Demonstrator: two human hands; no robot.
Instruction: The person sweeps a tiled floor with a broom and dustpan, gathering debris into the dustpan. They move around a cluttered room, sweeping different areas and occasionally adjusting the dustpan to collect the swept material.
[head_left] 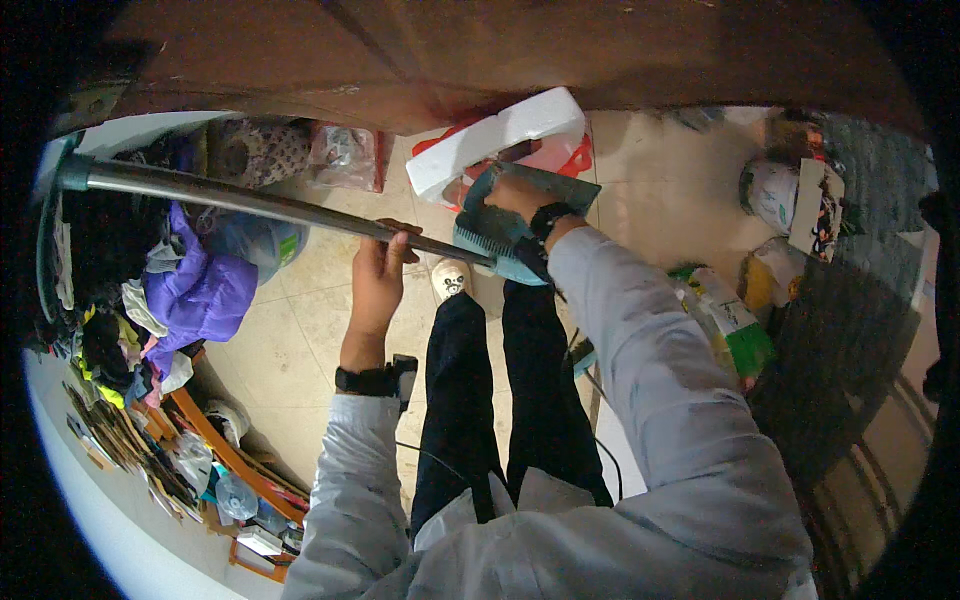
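Observation:
A dustpan with a grey-green pan [570,186], a comb-toothed edge and a long metal pole [270,207] spans the view. The pole runs from the upper left down to the pan at the middle. My left hand [378,275] is closed round the pole, short of the pan. Against the pan lies my right hand [515,196], its fingers hard to make out. Just beyond the pan is a red plastic container [580,155], with a white foam block [500,140] lying tilted across it.
Left, a purple jacket [205,290] lies among piled clothes and bags, with a wooden shelf [235,450] of odds and ends nearer me. Right stand a green-and-white package [730,325] and a dark table [840,330]. A brown wooden surface [480,60] crosses the far side.

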